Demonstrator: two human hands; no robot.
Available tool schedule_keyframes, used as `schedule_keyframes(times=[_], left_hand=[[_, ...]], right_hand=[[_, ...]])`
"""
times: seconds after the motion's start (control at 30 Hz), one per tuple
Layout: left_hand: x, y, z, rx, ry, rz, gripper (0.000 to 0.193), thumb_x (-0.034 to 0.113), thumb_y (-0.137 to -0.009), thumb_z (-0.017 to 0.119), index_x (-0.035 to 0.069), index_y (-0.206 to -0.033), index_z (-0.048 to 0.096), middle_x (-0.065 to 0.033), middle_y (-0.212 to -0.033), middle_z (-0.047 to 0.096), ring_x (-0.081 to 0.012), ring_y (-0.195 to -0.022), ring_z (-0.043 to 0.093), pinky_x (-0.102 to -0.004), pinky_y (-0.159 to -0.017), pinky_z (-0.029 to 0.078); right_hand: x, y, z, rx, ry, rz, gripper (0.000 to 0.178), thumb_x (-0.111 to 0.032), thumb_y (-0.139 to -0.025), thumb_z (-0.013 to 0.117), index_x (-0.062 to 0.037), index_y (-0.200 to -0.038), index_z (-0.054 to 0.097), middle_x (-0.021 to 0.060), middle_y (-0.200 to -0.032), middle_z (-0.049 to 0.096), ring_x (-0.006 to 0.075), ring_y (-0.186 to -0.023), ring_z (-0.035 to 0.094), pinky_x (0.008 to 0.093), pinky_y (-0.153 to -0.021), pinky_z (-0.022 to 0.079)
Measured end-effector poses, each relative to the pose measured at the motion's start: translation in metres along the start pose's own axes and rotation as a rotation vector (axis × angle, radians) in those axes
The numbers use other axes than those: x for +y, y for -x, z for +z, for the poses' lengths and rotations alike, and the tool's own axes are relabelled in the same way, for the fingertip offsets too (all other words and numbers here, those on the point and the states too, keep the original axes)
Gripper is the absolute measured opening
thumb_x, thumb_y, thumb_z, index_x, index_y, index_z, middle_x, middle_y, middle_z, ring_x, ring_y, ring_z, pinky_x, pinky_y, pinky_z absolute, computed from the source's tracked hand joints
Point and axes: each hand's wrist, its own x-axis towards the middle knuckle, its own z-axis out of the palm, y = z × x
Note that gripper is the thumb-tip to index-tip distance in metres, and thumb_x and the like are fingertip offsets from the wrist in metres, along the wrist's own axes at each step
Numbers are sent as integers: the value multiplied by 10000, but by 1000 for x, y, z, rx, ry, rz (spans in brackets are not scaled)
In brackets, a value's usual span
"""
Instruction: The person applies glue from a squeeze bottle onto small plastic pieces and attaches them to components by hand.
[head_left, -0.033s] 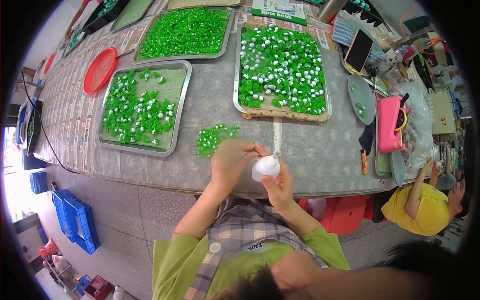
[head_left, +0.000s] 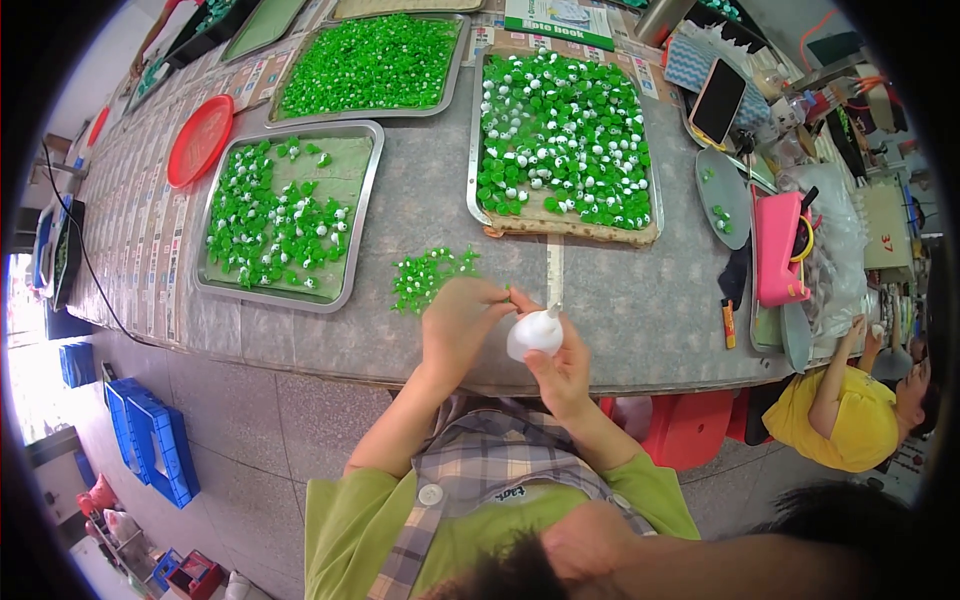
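Note:
My left hand (head_left: 462, 318) is closed in a pinch over the near table edge, with a tiny green plastic piece (head_left: 508, 293) at its fingertips. Wrapped in the fingers of my right hand (head_left: 565, 368) is a round white squeeze bottle (head_left: 536, 334) with a narrow tip pointing up and away from me. The two hands nearly meet, the bottle just right of the green piece. A loose pile of small green pieces with pale dots (head_left: 425, 278) lies just beyond my left hand. My fingers partly hide the green piece.
Left is a metal tray (head_left: 366, 195) of green pieces with white beads; a fuller tray (head_left: 655, 215) stands ahead, another of green pieces (head_left: 462, 60) behind. Red lid (head_left: 200, 142), phone (head_left: 718, 100), grey dish (head_left: 735, 235) and pink tape dispenser (head_left: 778, 247) surround them. A person in yellow (head_left: 850, 415) sits right.
The white squeeze bottle and my right hand have shifted very slightly to the right. My left hand keeps its pinch in the same place.

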Motion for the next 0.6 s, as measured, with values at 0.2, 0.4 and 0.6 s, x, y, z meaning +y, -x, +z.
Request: schedule_keyframes(times=[0.2,0.4,0.6], left_hand=[[-9,6,-2,-15,857,-586,110,57,-700,537,-14,-782,516,-62,-719,529,-150,-669,503,-258,-625,405],[-3,5,-2,-95,1212,-735,94,122,-746,527,59,-811,502,-51,-699,532,-120,-638,514,-219,-585,433],[-4,8,1,-131,1345,-782,90,147,-752,524,79,-787,479,-29,-704,481,-107,-648,459,-209,-584,418]], right_hand=[[-3,-6,-43,242,141,-42,454,-277,-675,616,-6,-984,423,118,-882,526,170,-756,528,264,-641,430],[-20,-7,-55,355,228,-135,465,-325,-587,691,-37,-839,425,16,-766,425,85,-665,430,186,-583,354],[-35,-16,-33,435,196,-292,444,-345,-580,691,-39,-788,444,16,-729,425,81,-624,391,187,-542,324]])
